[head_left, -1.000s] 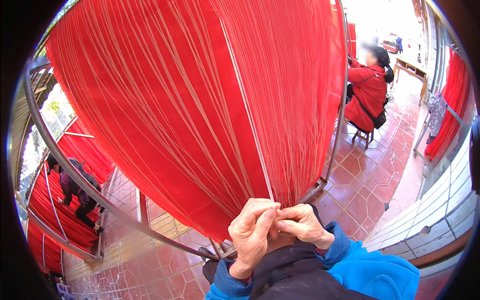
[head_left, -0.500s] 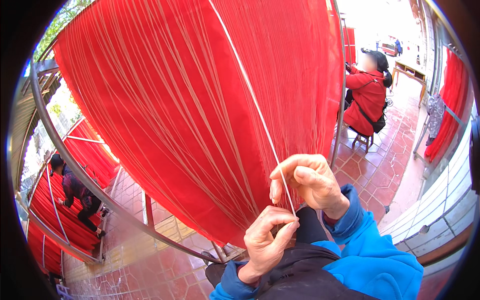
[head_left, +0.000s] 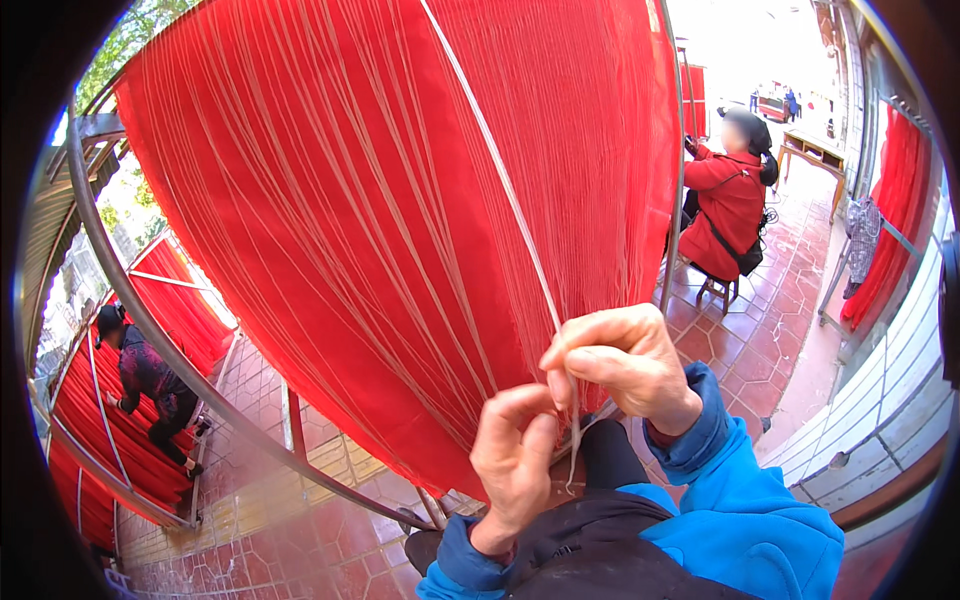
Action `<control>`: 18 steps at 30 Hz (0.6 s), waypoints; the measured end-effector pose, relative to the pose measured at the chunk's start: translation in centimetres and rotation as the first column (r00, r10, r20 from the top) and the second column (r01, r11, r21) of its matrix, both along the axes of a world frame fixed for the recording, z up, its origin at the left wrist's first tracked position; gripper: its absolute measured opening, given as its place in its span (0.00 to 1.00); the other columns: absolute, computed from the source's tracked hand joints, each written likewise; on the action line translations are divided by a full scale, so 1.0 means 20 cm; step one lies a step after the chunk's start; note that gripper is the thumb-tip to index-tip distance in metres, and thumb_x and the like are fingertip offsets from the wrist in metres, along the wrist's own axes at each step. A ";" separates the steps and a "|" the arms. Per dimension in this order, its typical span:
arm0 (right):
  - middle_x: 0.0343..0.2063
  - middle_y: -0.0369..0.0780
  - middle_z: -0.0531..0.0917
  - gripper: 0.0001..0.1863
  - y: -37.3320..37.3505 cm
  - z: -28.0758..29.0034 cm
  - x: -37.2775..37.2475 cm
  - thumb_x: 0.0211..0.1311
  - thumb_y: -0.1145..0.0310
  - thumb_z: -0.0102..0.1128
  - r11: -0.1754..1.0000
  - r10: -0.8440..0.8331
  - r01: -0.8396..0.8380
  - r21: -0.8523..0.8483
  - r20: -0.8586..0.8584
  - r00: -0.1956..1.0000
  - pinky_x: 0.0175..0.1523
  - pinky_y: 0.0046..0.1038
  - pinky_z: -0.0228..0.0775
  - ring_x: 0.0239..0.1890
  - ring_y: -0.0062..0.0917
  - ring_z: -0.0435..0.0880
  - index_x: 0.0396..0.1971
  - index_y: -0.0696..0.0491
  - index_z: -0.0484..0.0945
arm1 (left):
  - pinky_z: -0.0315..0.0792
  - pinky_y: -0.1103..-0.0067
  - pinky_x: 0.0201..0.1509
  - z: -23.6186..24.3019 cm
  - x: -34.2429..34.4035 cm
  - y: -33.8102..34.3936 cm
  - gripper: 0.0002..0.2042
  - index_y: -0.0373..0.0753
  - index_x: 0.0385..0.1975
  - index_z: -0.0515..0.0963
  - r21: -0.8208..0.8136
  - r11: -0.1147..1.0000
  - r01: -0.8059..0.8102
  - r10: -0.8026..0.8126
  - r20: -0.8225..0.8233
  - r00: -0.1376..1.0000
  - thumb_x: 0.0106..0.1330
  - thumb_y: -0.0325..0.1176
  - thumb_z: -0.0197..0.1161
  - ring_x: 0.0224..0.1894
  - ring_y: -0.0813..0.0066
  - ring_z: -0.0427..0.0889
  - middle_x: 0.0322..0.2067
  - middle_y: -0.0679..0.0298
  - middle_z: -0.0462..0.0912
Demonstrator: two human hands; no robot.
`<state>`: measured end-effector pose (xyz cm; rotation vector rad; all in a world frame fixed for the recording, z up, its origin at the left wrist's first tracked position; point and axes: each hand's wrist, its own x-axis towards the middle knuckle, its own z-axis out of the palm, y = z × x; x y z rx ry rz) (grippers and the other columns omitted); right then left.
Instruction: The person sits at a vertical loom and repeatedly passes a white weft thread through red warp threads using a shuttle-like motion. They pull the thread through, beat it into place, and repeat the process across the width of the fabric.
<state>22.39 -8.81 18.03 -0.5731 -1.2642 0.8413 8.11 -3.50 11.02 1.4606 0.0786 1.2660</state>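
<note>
A white strand of threads (head_left: 497,165) runs down from the top over a large red cloth (head_left: 330,260), which carries many fine pale threads. My right hand (head_left: 635,365) pinches this strand low down, thumb against forefinger. Beneath the pinch the loose ends of the strand (head_left: 574,455) dangle over my lap. Just left of them is my left hand (head_left: 515,450), thumb and forefinger apart, its forefinger tip close to the right fingertips. Whether that tip touches the strand is hard to see.
A curved metal frame (head_left: 150,295) borders the cloth on the left. At right, a person in red (head_left: 725,210) sits on a stool (head_left: 717,292) beside another frame. A person in dark clothes (head_left: 150,380) works at red cloth far left. Tiled floor (head_left: 340,530) lies below.
My left hand has let go of the strand's lower end and shifted slightly left and up. My right thumb and forefinger have closed on the strand, and its ends now hang loose.
</note>
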 end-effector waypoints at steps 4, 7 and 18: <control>0.24 0.44 0.83 0.09 0.13 -0.08 0.01 0.63 0.76 0.56 0.986 -0.114 0.113 -0.122 0.003 0.994 0.35 0.26 0.76 0.28 0.25 0.82 0.38 0.66 0.81 | 0.69 0.79 0.54 0.03 0.03 0.14 0.12 0.32 0.50 0.71 -0.043 0.990 -0.132 0.134 0.047 0.990 0.68 0.21 0.52 0.48 0.76 0.75 0.43 0.61 0.77; 0.25 0.44 0.83 0.09 0.22 -0.15 0.04 0.64 0.75 0.56 0.969 -0.171 0.171 -0.177 0.016 0.985 0.37 0.25 0.77 0.29 0.24 0.83 0.38 0.65 0.81 | 0.69 0.80 0.53 0.08 0.07 0.26 0.10 0.33 0.48 0.72 -0.008 0.985 -0.171 0.171 -0.034 0.985 0.69 0.24 0.53 0.47 0.77 0.75 0.42 0.62 0.77; 0.30 0.41 0.85 0.10 0.40 -0.25 0.13 0.63 0.72 0.60 0.950 -0.208 0.223 -0.217 0.091 0.974 0.41 0.22 0.78 0.33 0.20 0.83 0.41 0.62 0.81 | 0.72 0.85 0.34 0.16 0.21 0.46 0.03 0.33 0.35 0.78 -0.098 0.994 -0.046 0.039 -0.067 0.997 0.66 0.24 0.60 0.31 0.83 0.76 0.33 0.66 0.78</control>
